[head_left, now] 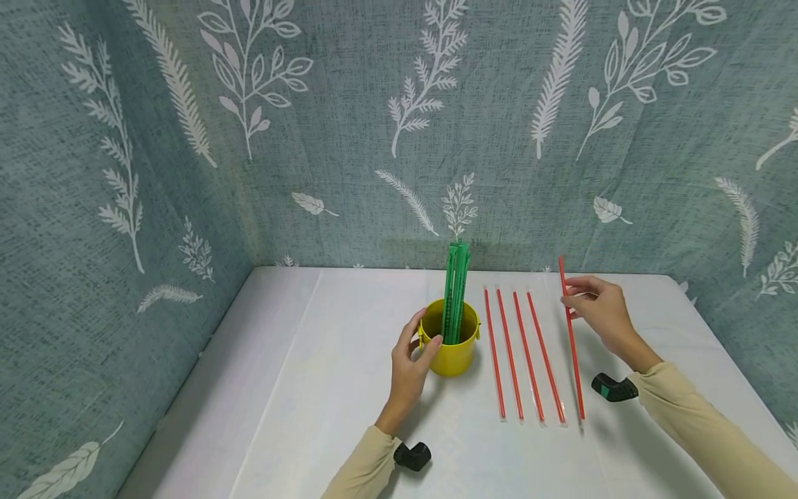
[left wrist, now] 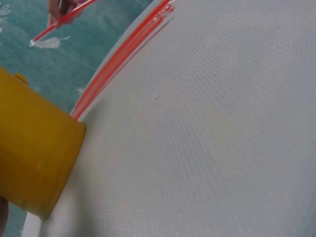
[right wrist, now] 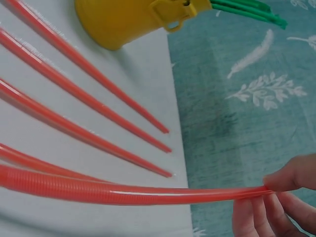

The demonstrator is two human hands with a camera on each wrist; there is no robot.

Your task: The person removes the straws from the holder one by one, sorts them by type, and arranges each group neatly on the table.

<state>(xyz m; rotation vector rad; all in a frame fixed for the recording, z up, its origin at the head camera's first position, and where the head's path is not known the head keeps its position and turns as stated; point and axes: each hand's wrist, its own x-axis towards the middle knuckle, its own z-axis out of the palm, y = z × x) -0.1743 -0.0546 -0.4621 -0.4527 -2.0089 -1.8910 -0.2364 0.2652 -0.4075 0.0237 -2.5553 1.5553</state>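
Fingers of the right hand (head_left: 600, 305) pinch the red straw (head_left: 571, 339) near its far end, long axis toward the person, while the left hand (head_left: 411, 364) clasps the yellow bucket (head_left: 450, 343) on the tabletop (head_left: 312, 388).

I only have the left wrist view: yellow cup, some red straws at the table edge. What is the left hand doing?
Observer: The left hand grips the yellow cup from its side, thumb at the rim.
Operator: Anything inside the cup?
Observer: Green straws stand upright in it, poking well above the rim.
Operator: How many red straws lie flat?
Observer: Four red straws lie side by side on the white table, right of the cup.
Operator: And the one in the air?
Observer: The right hand pinches a fifth red straw near its far end; its near end reaches the table.
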